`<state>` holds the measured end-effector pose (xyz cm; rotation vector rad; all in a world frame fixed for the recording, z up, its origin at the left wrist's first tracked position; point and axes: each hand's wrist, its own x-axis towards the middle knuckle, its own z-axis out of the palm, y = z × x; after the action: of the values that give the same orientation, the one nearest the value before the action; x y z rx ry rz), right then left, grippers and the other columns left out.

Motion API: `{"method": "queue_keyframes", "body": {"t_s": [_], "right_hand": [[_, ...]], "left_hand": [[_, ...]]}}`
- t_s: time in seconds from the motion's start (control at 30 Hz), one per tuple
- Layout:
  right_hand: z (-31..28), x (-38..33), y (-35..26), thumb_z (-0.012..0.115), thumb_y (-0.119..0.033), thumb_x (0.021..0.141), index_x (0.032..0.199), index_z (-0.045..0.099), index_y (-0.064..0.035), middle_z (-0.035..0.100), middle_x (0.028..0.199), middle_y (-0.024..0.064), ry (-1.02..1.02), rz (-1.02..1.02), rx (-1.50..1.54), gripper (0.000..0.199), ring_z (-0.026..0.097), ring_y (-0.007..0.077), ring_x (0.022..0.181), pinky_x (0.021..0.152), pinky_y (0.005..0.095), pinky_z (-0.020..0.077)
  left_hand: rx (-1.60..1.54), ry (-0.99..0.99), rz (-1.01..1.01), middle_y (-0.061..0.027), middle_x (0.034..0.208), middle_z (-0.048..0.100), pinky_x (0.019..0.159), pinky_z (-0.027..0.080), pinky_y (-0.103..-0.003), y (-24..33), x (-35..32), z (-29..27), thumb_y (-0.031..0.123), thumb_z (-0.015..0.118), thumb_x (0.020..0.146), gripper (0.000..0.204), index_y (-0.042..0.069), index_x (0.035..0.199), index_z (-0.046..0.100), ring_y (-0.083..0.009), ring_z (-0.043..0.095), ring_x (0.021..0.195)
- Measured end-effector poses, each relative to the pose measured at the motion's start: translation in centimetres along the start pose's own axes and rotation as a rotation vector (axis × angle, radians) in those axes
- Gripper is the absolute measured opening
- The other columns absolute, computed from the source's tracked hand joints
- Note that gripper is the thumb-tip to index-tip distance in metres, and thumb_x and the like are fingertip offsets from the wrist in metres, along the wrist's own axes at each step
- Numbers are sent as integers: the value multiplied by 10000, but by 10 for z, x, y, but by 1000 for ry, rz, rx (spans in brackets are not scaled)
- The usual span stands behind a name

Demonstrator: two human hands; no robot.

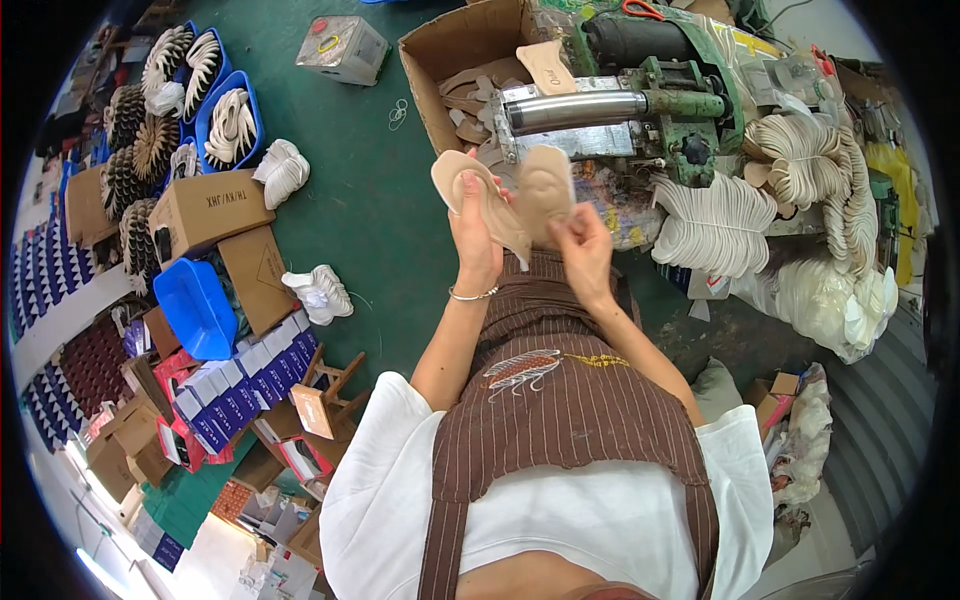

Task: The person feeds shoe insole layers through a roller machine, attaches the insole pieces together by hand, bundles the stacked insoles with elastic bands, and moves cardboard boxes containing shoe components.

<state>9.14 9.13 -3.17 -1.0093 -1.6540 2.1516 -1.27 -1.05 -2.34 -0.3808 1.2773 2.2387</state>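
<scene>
My left hand [475, 232] grips a beige insole [501, 217], thumb lying on its upper face. In my right hand [584, 246] is a second beige insole [545, 185], pinched near its edge and slightly blurred. The two insoles stand close together in front of my apron, their lower parts meeting or overlapping. Just beyond them is a green machine [705, 95] with a shiny metal roller [575, 110]. Another beige insole [546, 68] with printing rests behind the roller, next to an open cardboard box [424, 90] holding more beige pieces.
Bundles of white insoles [715, 222] are stacked right of the machine, beside a clear plastic bag [830, 305]. At left stand blue tubs [197, 308], cardboard boxes [210, 212] and shoe boxes [245, 385]. A square metal can [343, 50] sits on the green floor [335, 165].
</scene>
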Motion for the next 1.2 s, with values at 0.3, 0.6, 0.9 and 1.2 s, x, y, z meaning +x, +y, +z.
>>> {"method": "queue_keyframes", "body": {"t_s": [0.3,0.6,0.9,1.2], "right_hand": [[-1,47,-17,624,-118,846,960,637,31,668,830,44,-132,28,-25,188,585,67,730,656,229,470],[-9,71,11,628,-184,846,856,653,15,627,650,43,96,46,-115,202,511,50,573,500,256,416],[-196,15,23,583,-152,854,996,647,-10,670,901,117,562,27,-514,210,627,164,818,747,299,484],[-485,59,59,707,-520,667,1271,429,52,483,1229,265,827,53,-1293,878,450,369,1178,968,398,383]], "left_hand": [[45,-175,-84,-163,1122,580,816,501,-332,16,2,11,310,477,949,444,-9,1253,433,-220,584,985],[724,-12,389,-140,1150,553,909,428,-304,-6,-6,13,109,539,915,337,-38,1209,465,-180,541,1032],[963,-442,-68,-73,1005,640,785,473,-250,-45,-3,6,173,574,904,292,-9,1133,576,-124,600,886],[1216,-882,-442,-288,1392,307,1059,278,-376,-263,4,91,504,690,737,1001,-121,1362,220,-359,329,1295]]}}
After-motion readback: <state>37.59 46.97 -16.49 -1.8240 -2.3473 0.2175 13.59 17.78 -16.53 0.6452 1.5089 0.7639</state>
